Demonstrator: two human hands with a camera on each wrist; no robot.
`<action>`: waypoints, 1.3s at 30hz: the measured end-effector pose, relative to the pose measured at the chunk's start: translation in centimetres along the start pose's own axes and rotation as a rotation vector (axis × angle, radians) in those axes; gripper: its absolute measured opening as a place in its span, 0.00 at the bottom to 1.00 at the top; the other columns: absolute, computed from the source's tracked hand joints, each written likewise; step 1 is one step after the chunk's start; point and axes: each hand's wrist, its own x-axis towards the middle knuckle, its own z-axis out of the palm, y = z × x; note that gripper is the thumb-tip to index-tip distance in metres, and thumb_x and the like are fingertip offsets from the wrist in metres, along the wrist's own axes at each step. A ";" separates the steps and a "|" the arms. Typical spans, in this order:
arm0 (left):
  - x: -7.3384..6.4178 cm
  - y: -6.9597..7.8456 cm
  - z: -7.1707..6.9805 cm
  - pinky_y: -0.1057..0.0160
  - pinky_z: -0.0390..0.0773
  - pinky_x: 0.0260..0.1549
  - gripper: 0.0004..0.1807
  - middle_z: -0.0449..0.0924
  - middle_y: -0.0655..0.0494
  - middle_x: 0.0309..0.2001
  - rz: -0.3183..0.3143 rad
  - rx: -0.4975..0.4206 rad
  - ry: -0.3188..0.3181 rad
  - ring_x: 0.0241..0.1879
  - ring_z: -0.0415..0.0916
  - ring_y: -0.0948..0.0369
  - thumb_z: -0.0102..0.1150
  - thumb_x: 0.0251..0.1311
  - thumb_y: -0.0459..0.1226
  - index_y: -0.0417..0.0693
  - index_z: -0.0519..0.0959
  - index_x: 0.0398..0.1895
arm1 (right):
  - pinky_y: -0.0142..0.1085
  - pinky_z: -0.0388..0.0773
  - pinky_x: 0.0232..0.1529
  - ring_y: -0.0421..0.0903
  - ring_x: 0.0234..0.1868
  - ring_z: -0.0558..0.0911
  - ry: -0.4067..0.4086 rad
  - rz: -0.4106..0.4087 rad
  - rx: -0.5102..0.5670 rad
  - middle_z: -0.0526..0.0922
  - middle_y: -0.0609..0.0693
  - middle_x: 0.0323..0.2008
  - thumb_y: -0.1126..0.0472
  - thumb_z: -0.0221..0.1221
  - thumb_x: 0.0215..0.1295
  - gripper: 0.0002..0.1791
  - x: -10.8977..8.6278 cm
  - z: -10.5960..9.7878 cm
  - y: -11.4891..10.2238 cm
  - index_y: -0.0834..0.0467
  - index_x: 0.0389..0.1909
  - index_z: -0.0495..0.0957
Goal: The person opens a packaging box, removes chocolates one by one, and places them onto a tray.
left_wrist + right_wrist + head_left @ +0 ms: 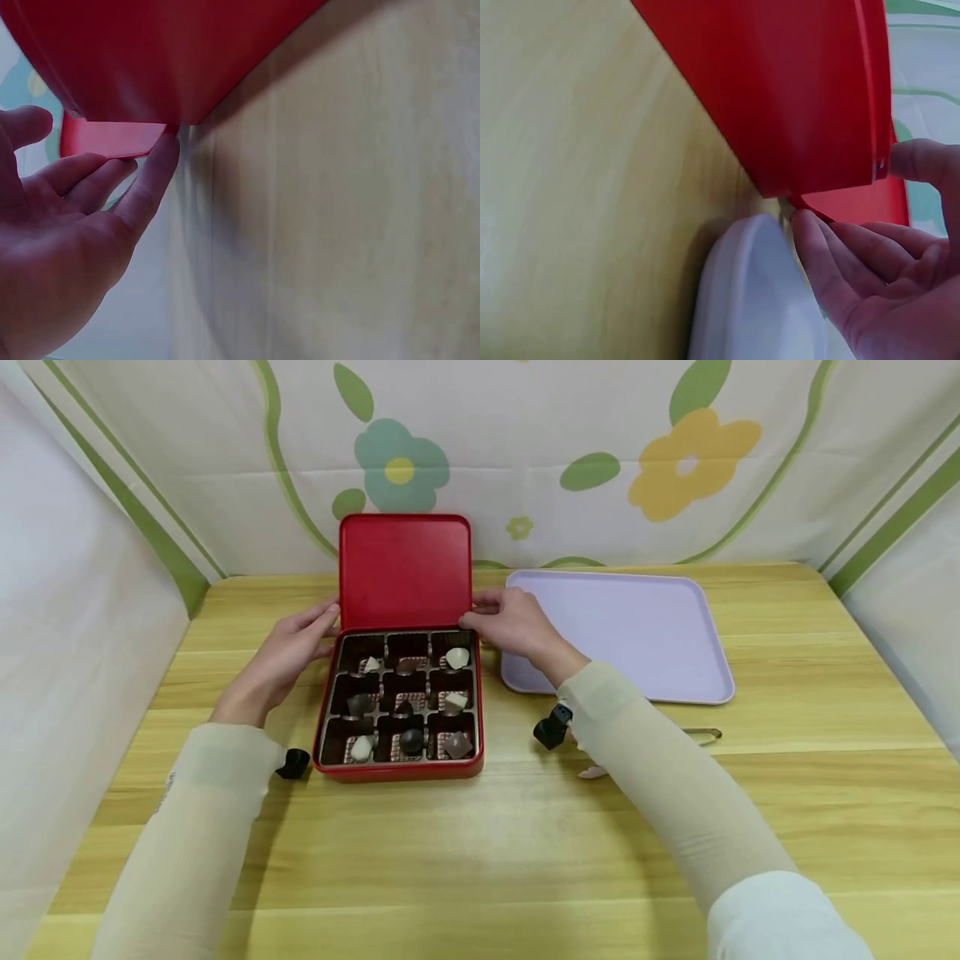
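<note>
A red tin [408,772] stands on the table with its hinged lid [405,572] raised at the back. Inside, a brown divided insert holds white, brown and dark chocolates [412,742], one in each compartment. At the lid's lower left edge, my left hand [281,652] holds on with thumb and fingertips; the left wrist view shows its fingers [154,176] against the lid's edge. On the opposite side my right hand [517,625] pinches the lid's lower right corner, thumb in front and fingers [821,259] behind, as the right wrist view shows.
A lilac tray [622,627] lies right of the tin, partly behind my right hand. Below it, a metal loop [705,735] and a pale tip [592,772] show around my right forearm, their middle hidden. A flowered cloth [510,460] hangs behind the table.
</note>
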 end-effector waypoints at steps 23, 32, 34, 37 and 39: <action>-0.2 -0.7 -0.3 0.30 0.49 0.82 0.34 0.64 0.37 0.80 -0.053 0.047 -0.038 0.75 0.65 0.40 0.30 0.87 0.57 0.58 0.53 0.89 | 0.39 0.86 0.45 0.48 0.40 0.92 -0.009 -0.024 -0.140 0.92 0.55 0.46 0.56 0.56 0.80 0.17 0.2 0.4 0.2 0.58 0.54 0.90; -0.1 -1.0 -0.5 0.35 0.50 0.83 0.33 0.62 0.39 0.83 -0.058 0.069 -0.084 0.80 0.58 0.44 0.31 0.88 0.54 0.55 0.52 0.88 | 0.42 0.86 0.54 0.47 0.41 0.93 -0.006 -0.031 -0.190 0.93 0.52 0.51 0.56 0.57 0.78 0.17 0.6 0.6 0.7 0.57 0.56 0.90; -0.1 -1.0 -0.5 0.37 0.51 0.84 0.33 0.61 0.41 0.84 -0.059 0.075 -0.092 0.81 0.58 0.45 0.32 0.88 0.54 0.55 0.52 0.88 | 0.42 0.86 0.54 0.47 0.41 0.93 -0.007 -0.029 -0.190 0.92 0.52 0.53 0.55 0.57 0.78 0.18 0.7 0.6 0.8 0.57 0.58 0.89; 0.1 -1.1 -0.5 0.38 0.54 0.83 0.32 0.60 0.44 0.85 -0.053 0.082 -0.101 0.82 0.57 0.46 0.32 0.88 0.53 0.54 0.52 0.88 | 0.42 0.87 0.53 0.47 0.42 0.93 -0.007 -0.033 -0.180 0.91 0.52 0.56 0.55 0.58 0.78 0.18 0.8 0.6 0.9 0.57 0.58 0.89; 0.1 -1.2 -0.6 0.39 0.55 0.83 0.32 0.59 0.45 0.85 -0.049 0.085 -0.108 0.82 0.58 0.46 0.32 0.88 0.52 0.53 0.53 0.88 | 0.41 0.87 0.52 0.46 0.42 0.93 -0.008 -0.035 -0.178 0.91 0.51 0.57 0.55 0.58 0.78 0.18 0.8 0.6 0.9 0.57 0.58 0.89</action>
